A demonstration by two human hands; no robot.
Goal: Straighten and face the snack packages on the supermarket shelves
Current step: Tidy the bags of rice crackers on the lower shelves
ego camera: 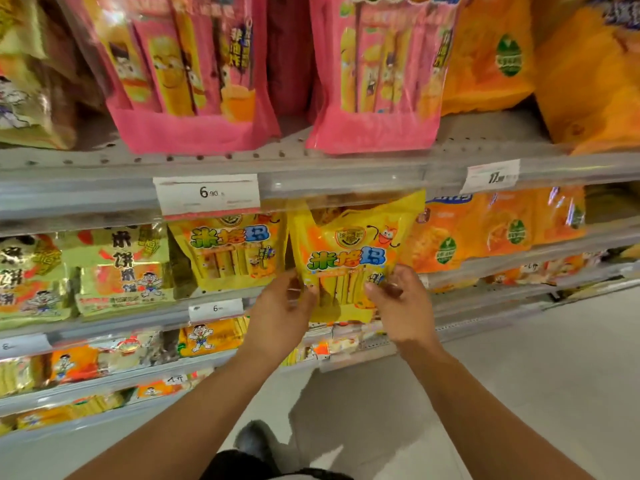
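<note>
- Right now both hands hold one yellow snack bag (349, 258) in front of the middle shelf (104, 323), its printed face turned outward and its top tucked just under the front edge of the upper shelf (346, 178).
- Left hand (282, 306) grips the bag's lower left edge, thumb on the front.
- Right hand (398, 299) pinches the lower right edge, fingers curled round it.
- A matching yellow bag (228, 251) stands just beside it on the left, on the same shelf.
- Orange bags (485, 226) line the shelf's right end; green-gold bags (121, 268) sit toward its left end.
- Two pink packs (194, 74) stand on the upper shelf, above a 6.90 price tag (207, 194) on its front edge.
</note>
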